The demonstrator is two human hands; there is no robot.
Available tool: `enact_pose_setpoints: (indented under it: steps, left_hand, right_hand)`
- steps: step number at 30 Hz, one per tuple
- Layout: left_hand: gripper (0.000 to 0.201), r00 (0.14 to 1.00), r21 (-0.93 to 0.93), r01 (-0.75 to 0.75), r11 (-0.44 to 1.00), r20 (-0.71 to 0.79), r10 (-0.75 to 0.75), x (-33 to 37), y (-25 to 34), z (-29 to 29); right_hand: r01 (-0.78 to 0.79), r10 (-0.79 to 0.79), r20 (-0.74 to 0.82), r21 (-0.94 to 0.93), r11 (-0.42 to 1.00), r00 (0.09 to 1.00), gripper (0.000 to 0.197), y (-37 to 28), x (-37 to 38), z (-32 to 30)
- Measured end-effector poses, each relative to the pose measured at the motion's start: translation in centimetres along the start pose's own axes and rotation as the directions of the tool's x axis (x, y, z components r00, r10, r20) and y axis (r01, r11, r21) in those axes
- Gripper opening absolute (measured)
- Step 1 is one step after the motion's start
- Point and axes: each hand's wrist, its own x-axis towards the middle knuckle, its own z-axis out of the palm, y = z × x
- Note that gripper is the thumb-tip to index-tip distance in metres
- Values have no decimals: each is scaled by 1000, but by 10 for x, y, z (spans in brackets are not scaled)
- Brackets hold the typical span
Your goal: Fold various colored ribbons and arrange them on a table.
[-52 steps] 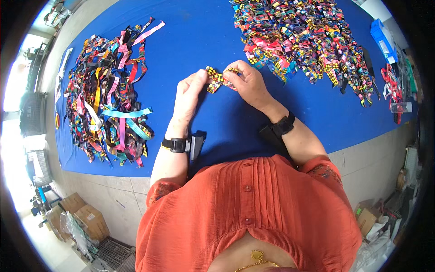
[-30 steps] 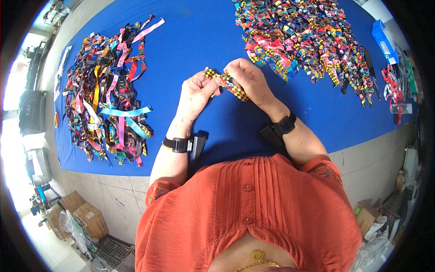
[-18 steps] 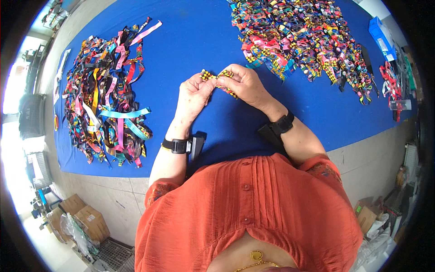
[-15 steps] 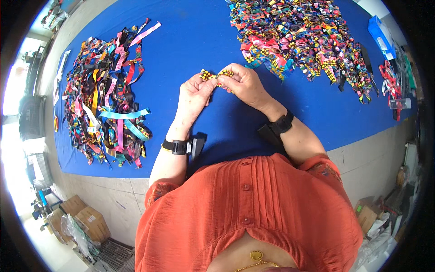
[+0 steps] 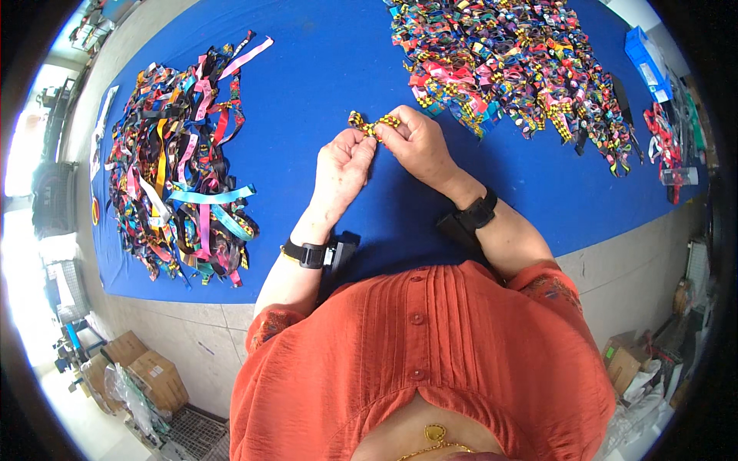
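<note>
A short ribbon (image 5: 370, 127) patterned in black and yellow is looped into a small bow-like shape above the blue cloth. My left hand (image 5: 346, 160) pinches its middle from the left between thumb and fingers. From the other side, my right hand (image 5: 419, 146) grips the right-hand loop, thumb and index fingertips close to the left ones. One loop stands up beyond the left fingers. Parts of the ribbon are hidden behind the fingertips.
A tangled heap of loose ribbons (image 5: 177, 169) lies on the left of the blue-covered table (image 5: 307, 69). Folded ribbon loops (image 5: 500, 61) make a wide pile at the far right. Beyond them stand a blue bin (image 5: 647, 64) and red ribbons (image 5: 667, 146). Cardboard boxes (image 5: 157, 376) sit on the floor.
My left hand has shifted slightly right and lower, closer under the ribbon. The ribbon now shows a clearer two-looped shape. My right hand has hardly moved.
</note>
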Motion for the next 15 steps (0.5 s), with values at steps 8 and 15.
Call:
enact_pose_setpoints:
  steps: [8, 15]
  left_hand:
    - [32, 1000, -74, 0, 997, 31, 2, -7, 13, 9]
    - [39, 997, 82, -12, 997, 76, 5, -13, 12, 13]
  right_hand:
    - [-7, 16, -93, 96, 995, 996, 18, 4, 7, 0]
    - [167, -170, -183, -32, 986, 968, 16, 13, 5, 1]
